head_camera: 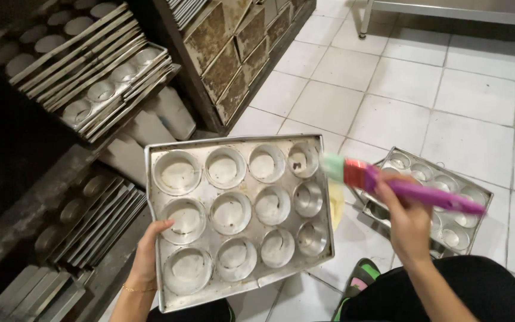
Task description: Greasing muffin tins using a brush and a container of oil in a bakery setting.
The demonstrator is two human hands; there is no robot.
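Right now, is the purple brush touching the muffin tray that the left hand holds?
No. The purple brush in the right hand hangs beside the muffin tray, just past its right edge, not touching it.

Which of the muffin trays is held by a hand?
The twelve-cup muffin tray in the middle: the left hand grips its left edge. The other trays lie on the floor or stacked on shelves.

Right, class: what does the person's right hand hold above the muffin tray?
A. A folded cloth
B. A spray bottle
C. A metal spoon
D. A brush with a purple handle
D: the right hand grips a brush by its purple handle, bristle end toward the muffin tray, which the left hand holds at its edge.
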